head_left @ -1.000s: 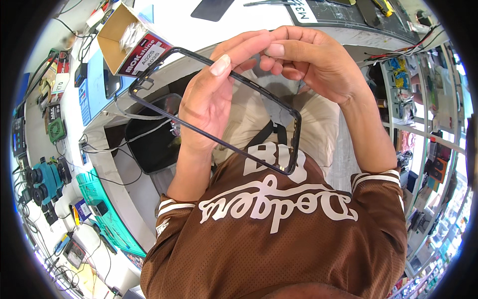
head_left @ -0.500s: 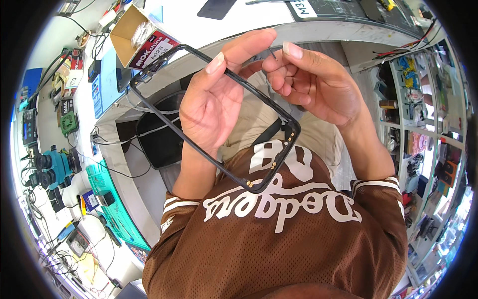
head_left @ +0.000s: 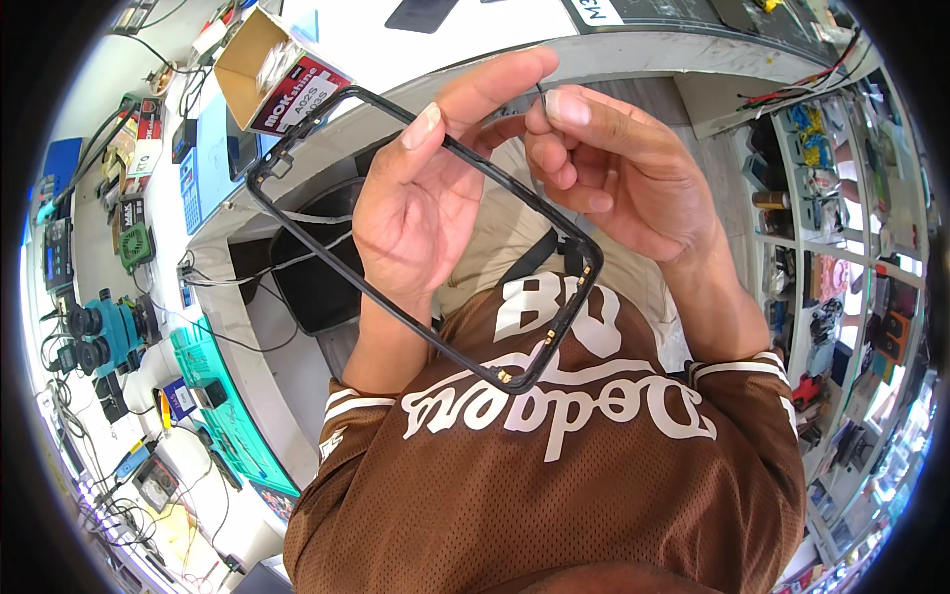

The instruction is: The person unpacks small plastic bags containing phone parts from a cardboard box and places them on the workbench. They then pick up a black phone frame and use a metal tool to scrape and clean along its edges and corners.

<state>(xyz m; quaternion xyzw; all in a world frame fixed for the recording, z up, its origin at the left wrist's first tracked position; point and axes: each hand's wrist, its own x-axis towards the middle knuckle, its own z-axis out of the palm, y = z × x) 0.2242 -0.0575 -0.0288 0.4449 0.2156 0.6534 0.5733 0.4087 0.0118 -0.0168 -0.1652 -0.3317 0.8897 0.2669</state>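
Note:
In front of my chest, my left hand [head_left: 414,213] is closed on a black phone frame [head_left: 520,190], a thin empty rectangle held tilted. The thumb and fingers grip its upper long side. Small gold-coloured contacts show along its near short end, and the far end has little brackets. Just right of my left fingertips, my right hand [head_left: 633,168] pinches a thin dark sliver [head_left: 541,95] between thumb and forefinger, its other fingers curled. What the sliver is cannot be made out; its lower part is hidden by the fingers.
An open cardboard box [head_left: 259,74] stands on the white workbench beyond the frame. A dark phone-sized slab [head_left: 424,14] lies farther back. At left are a blue microscope [head_left: 109,332], a green mat [head_left: 233,426] and many cables. Stocked shelves [head_left: 807,243] line the right.
The phone frame has tilted slightly, its near end dropping a little and its far end shifting left. My right hand has moved slightly left, still pinching the sliver.

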